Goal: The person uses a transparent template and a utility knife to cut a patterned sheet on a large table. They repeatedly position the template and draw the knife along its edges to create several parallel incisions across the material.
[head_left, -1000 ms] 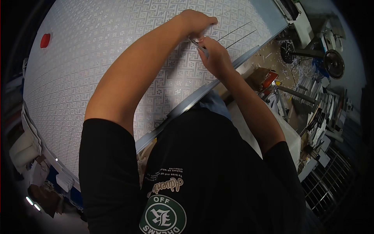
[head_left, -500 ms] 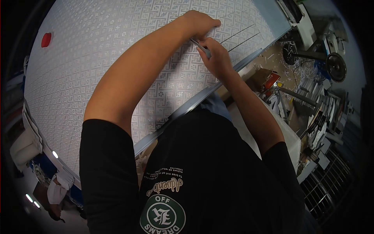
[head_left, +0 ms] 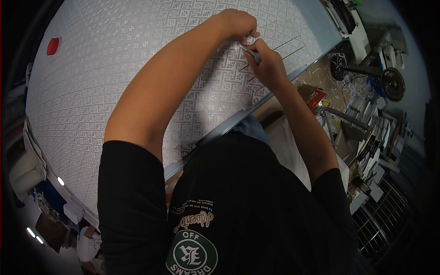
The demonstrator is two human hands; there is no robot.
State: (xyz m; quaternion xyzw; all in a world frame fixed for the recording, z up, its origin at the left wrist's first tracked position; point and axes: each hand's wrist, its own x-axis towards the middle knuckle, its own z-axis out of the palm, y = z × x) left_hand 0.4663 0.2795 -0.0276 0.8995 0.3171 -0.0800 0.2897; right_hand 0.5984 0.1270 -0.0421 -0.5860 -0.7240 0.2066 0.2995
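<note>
My left hand (head_left: 240,25) is closed over the pale, patterned sheet (head_left: 220,98), its fingertips bent down around something small and whitish that is too small to name. Just to its right, my right hand (head_left: 270,64) grips a slim grey metal tool (head_left: 257,57); the tool's thin end points up and left, towards the left fingertips. Two thin dark lines (head_left: 293,53) run slantwise across the sheet and pass behind my right hand. What the tool's tip touches cannot be made out.
A red object (head_left: 53,46) lies at the sheet's far left. The table's metal edge (head_left: 229,123) runs diagonally before my body. On the right are a round dark pedestal base (head_left: 393,84), stacked papers, scraps and a wire rack (head_left: 387,220). A person (head_left: 89,243) is partly visible at lower left.
Both hands have shifted slightly to the right, with the tool still in my right hand. More of the two dark lines shows left of that hand. A person has come into view at lower left.
</note>
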